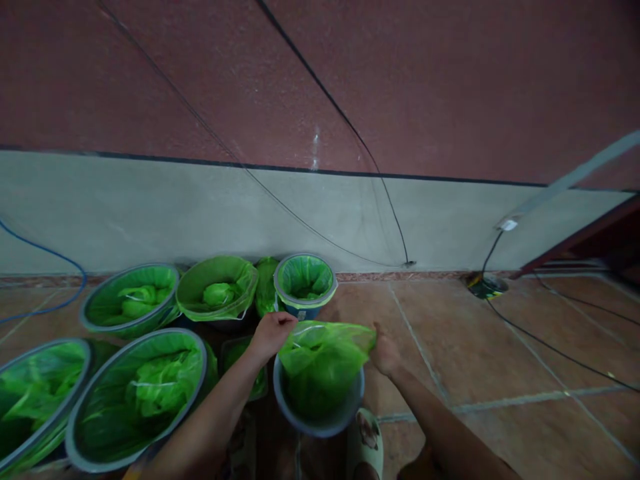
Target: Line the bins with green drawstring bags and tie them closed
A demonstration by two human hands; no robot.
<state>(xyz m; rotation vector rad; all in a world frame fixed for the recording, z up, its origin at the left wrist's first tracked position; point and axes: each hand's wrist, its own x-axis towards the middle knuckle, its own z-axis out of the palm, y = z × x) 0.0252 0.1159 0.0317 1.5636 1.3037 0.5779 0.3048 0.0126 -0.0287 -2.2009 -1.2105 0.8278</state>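
Bare forearms (215, 403) reach in from the bottom, over a pair of slippers (369, 450), to a green bag (325, 363). It's sitting in a grey-rimmed bucket (320, 433) on the tiled floor (500, 353), right by the feet, with its top held up above the rim.

Left hand (274, 330) has its grip pinched on one edge of the bag, fingers and thumb together. Right hand (386, 353) is at the opposite edge, but it's blurry, so I can't tell if that grip is pinching or just touching.

Progress-wise, I'd call this one about half done: bag's down inside, but the top isn't folded over the rim. The other buckets (205, 363), to the left and by the wall (320, 213), look lined already, most with loose green plastic bunched inside.

Writing? Nothing I can make out, sorry. Pale label (301, 315) on the blue bucket near the wall is too small, and the yellow marks on that dark thing (484, 287) off to the right are illegible too. No brands.
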